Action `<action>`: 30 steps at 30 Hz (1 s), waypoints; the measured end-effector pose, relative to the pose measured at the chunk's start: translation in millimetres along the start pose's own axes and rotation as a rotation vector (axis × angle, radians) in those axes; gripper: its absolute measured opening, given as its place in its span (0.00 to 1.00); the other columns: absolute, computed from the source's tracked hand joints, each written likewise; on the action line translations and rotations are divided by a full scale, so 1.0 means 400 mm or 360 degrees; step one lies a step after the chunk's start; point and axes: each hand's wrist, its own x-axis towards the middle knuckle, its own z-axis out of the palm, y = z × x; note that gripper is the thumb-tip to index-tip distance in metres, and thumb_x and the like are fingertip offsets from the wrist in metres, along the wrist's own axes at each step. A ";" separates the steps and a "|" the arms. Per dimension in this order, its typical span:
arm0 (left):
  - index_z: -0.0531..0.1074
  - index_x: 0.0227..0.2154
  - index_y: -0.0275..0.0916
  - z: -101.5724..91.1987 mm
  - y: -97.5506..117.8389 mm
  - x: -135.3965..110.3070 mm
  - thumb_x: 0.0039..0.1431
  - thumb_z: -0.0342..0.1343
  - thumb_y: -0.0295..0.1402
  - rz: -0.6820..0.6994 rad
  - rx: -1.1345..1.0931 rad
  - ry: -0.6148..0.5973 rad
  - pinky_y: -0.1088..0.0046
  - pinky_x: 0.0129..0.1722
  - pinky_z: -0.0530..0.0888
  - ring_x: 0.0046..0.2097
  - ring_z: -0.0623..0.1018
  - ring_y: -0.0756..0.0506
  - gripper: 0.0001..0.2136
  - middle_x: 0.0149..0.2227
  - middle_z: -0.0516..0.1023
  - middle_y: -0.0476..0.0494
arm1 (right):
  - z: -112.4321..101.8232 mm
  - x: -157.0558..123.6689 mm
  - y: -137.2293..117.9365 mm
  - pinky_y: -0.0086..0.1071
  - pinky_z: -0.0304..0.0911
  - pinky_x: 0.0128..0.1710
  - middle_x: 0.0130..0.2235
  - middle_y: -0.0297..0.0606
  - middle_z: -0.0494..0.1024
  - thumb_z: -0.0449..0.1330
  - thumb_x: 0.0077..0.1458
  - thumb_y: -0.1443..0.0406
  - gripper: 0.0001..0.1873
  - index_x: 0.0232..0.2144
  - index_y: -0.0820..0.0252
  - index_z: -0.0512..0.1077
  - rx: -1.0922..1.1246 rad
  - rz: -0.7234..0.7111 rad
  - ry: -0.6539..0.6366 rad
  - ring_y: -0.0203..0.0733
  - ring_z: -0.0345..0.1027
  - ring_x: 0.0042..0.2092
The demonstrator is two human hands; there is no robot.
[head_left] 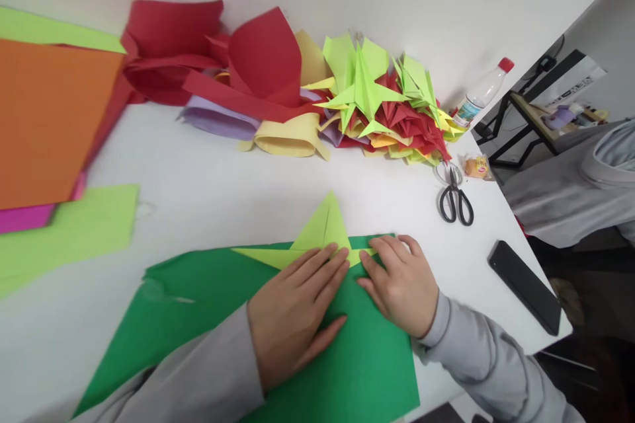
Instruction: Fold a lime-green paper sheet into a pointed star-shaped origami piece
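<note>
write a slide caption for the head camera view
Left hand and right hand on folded lime paper atop a green sheet.

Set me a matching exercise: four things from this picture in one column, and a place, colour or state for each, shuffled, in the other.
Column one
1. Scissors
2. Bottle
3. Folded paper
4. Large sheet

Column two
A. Clear, with a red cap
B. Dark green, spread beneath both hands
C. Black loop handles, lying on the white table
D. Yellow-green, touched by the fingers of the left hand and the right hand

Right pairs: 1-C; 2-A; 3-D; 4-B
</note>
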 end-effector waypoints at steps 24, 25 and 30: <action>0.68 0.51 0.26 -0.005 -0.009 -0.008 0.60 0.47 0.38 -0.0012 0.0015 0.0013 0.58 0.57 0.66 0.61 0.63 0.36 0.22 0.59 0.65 0.27 | 0.024 0.006 0.013 0.52 0.52 0.56 0.50 0.46 0.74 0.55 0.62 0.62 0.15 0.48 0.63 0.71 0.0092 -0.0070 0.0015 0.50 0.62 0.54; 0.69 0.49 0.28 -0.009 -0.010 -0.007 0.59 0.47 0.38 -0.0047 0.0026 0.0033 0.56 0.56 0.66 0.60 0.64 0.35 0.21 0.58 0.66 0.27 | 0.023 0.005 0.013 0.52 0.52 0.56 0.50 0.47 0.74 0.55 0.61 0.62 0.15 0.47 0.63 0.71 0.0091 -0.0076 0.0020 0.50 0.62 0.54; 0.72 0.44 0.31 -0.030 -0.015 0.010 0.58 0.49 0.38 -0.0081 -0.0003 0.0056 0.53 0.48 0.70 0.50 0.70 0.34 0.17 0.47 0.73 0.30 | 0.023 0.012 0.007 0.50 0.54 0.55 0.46 0.46 0.76 0.56 0.61 0.63 0.14 0.46 0.65 0.71 0.0146 -0.0145 0.0141 0.49 0.64 0.52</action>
